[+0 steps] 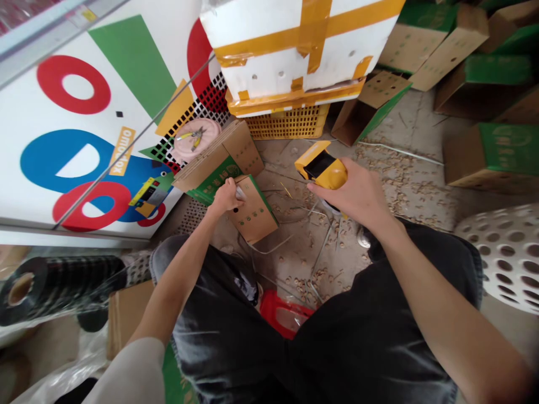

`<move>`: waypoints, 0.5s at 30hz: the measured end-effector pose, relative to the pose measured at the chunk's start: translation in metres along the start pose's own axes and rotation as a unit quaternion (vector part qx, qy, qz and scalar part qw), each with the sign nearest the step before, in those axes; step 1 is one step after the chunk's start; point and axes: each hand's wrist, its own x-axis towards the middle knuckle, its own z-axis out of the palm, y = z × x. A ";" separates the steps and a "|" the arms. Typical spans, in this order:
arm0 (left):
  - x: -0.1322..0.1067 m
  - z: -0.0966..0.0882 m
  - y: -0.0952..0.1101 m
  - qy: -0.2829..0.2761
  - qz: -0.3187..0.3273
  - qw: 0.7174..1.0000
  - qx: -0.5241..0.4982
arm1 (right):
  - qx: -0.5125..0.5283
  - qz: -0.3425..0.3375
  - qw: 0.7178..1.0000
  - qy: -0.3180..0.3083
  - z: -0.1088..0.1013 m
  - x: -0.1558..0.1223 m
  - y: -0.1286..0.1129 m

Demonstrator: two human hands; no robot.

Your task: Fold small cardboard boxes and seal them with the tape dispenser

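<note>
My left hand (227, 197) is closed on the upper edge of a brown and green cardboard box (255, 216) between my knees. A small pale patch shows by its fingers, too unclear to name. Out to the right, my right hand (357, 188) grips a yellow tool (332, 172) that looks like a carton stapler, its dark hollow side facing up. The tool is held above the floor, apart from the box. Behind the box lean folded green and brown cartons (223, 163).
Pliers (196, 137) lie on a pink round stool top (210, 130) at the left. A taped white foam box (290, 50) sits on a yellow crate (286, 122). Small brown bits litter the floor (290, 247). A white perforated basket (505, 252) stands right; more cartons (492, 148) lie beyond.
</note>
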 end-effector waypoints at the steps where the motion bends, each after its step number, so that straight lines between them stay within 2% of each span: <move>1: -0.002 0.002 0.004 0.004 -0.009 1.000 0.012 | 0.000 -0.002 1.000 0.000 0.000 0.000 0.000; 7: -0.006 0.006 0.013 0.017 -0.031 0.998 0.052 | 0.004 -0.005 1.000 0.007 -0.001 -0.001 0.001; 15: 0.004 -0.001 -0.010 -0.021 -0.024 0.999 0.007 | 0.009 0.002 1.000 -0.001 -0.004 -0.002 0.001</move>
